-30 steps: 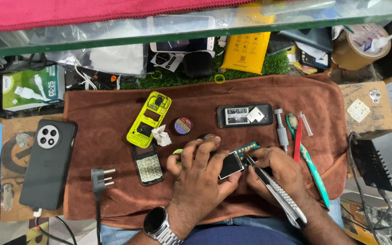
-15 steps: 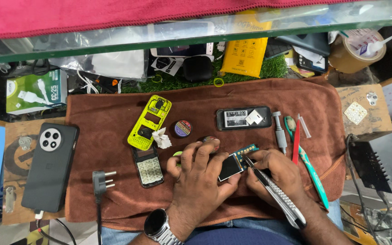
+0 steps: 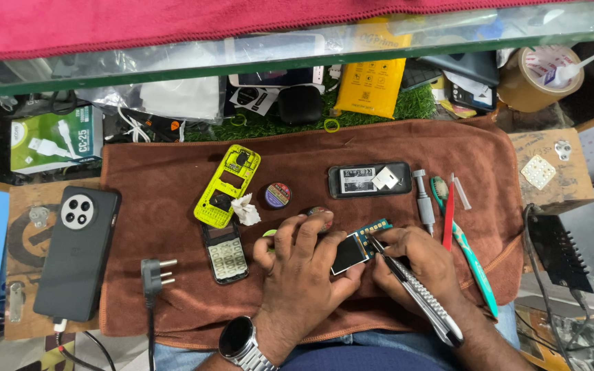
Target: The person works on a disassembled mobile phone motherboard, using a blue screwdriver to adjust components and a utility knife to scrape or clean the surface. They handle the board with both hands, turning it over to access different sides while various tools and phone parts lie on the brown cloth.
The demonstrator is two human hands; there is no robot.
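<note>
Hands over brown towel (image 3: 393,148), near its front edge. Left hand (image 3: 304,264) clamped on small phone board with screen (image 3: 352,251), fingers curled over its left side, watch (image 3: 238,341) on the wrist. Right hand (image 3: 417,264) gripping utility knife (image 3: 414,288) like a pen, tip touching the board's upper right corner, just below the blue-green circuit strip (image 3: 378,227). Board held slightly tilted, roughly centre-front of the towel, whether resting on the cloth or lifted cannot be told.

On the towel, left of the hands: yellow-green phone frame (image 3: 228,185) lying diagonal, black keypad piece (image 3: 225,255) just below it, white crumpled scrap (image 3: 245,209) touching the frame's right edge. Small round tin (image 3: 278,195) between frame and hands. Behind the hands: black phone back shell (image 3: 369,180) lying flat. Right of the hands: grey screwdriver handle (image 3: 423,199), red tool (image 3: 448,213), teal toothbrush (image 3: 472,257) running diagonal toward the towel's right front corner.

Off the towel's left edge: large dark smartphone (image 3: 77,251) face down, black plug (image 3: 154,273) on the towel's left front corner. Off the right edge: black box (image 3: 579,244). Beyond the far edge: tape roll (image 3: 534,79), yellow packet (image 3: 369,82).
</note>
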